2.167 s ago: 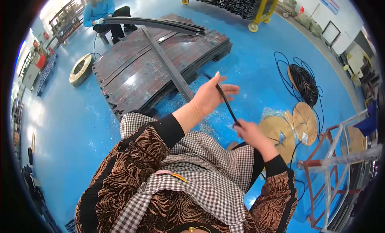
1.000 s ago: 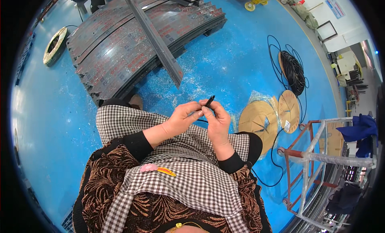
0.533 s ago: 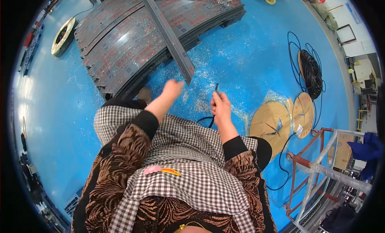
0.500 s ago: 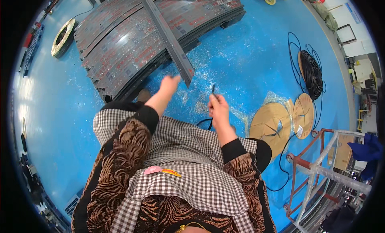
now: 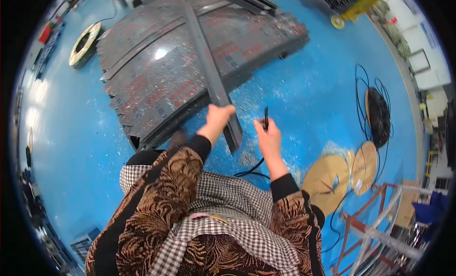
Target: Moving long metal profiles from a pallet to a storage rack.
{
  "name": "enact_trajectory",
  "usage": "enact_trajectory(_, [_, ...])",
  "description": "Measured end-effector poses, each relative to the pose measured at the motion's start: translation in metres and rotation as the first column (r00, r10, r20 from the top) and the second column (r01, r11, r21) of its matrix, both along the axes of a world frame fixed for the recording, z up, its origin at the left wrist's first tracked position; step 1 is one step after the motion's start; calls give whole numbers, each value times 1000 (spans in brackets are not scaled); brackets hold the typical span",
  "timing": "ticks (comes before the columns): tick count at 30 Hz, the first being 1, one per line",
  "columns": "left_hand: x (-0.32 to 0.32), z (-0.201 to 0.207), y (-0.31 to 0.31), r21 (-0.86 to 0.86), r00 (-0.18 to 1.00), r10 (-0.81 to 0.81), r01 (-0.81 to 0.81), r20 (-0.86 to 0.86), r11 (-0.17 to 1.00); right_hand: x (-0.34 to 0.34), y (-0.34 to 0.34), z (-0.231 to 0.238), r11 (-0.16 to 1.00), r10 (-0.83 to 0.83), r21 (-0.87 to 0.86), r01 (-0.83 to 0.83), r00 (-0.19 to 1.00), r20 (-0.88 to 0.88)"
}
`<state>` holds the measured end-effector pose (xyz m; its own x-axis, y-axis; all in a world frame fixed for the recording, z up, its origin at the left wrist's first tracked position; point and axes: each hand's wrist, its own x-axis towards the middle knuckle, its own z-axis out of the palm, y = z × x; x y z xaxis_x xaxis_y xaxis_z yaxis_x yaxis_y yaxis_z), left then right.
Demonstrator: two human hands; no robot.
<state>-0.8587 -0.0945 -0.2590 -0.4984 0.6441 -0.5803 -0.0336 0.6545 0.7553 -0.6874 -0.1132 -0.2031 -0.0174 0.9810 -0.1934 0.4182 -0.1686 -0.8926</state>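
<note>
A long grey profile bar (image 5: 202,48) lies across a wide stack of grey profiles, its near end jutting out over the floor toward me. My left hand (image 5: 218,119) is closed around the bar a little short of that end. To the right of the bar, apart from it, my right hand (image 5: 269,140) is closed on a thin black strip (image 5: 266,114), whose short end sticks up above the fingers. A black length (image 5: 251,171) curves below that wrist; whether it is the same strip I cannot tell.
The grey stack (image 5: 156,81) has small shavings on it, and more litter the blue floor (image 5: 294,100). To the right are a black coil (image 5: 379,116), two cardboard discs (image 5: 327,178) and a metal frame (image 5: 354,223). A pale ring-shaped roll (image 5: 84,45) stands far left.
My left hand has taken hold of the bar, which it was beside before. The bar's near end has come closer to me. My right hand still holds the black strip; the view has shifted.
</note>
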Motion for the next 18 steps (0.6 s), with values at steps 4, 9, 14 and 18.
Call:
enact_trajectory(4, [43,-3,-58,-19,983,-108,112,149,994,-46,32,-21,901,194,230,-368,816,545])
enact_trajectory(9, [74,-121,-97,402,993,-37,-13,115,916,-98,20,-40,838,366,39,-544,614,699])
enact_trajectory(14, [-21,-47,-33,348,485,-252,-117,837,930,-18,15,-25,764,204,178,-619,495,845])
enact_trajectory(18, [-46,19,25,304,556,-76,-329,828,894,35,-16,-4,626,132,224,-747,385,913])
